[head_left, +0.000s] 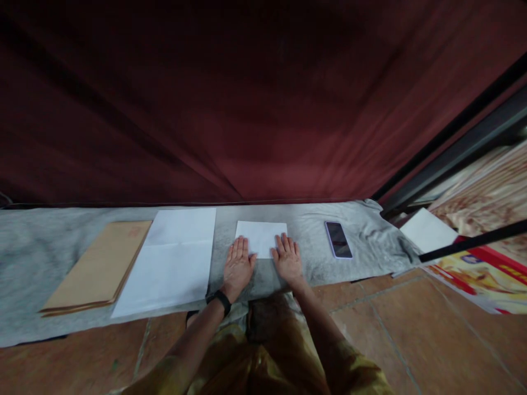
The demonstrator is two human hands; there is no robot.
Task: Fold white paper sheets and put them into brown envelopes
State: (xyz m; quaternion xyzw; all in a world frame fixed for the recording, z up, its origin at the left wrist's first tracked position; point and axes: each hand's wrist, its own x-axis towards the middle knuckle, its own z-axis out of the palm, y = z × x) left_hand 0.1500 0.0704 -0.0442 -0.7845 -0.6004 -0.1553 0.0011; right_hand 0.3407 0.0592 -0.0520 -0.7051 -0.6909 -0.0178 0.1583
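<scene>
A small folded white sheet (261,236) lies on the grey cloth (41,252) spread over the floor. My left hand (237,266) rests flat on the sheet's near left corner with fingers stretched out. A black band sits on that wrist. At the near right corner my right hand (288,259) lies flat, its fingers together and extended. Neither hand holds anything.
A stack of white paper (173,263) and a pile of brown envelopes (102,266) lie to the left. A phone (338,240) lies to the right, with another white sheet (428,230) beyond it. A dark red curtain (247,99) hangs behind. Terracotta tiles (411,334) lie in front.
</scene>
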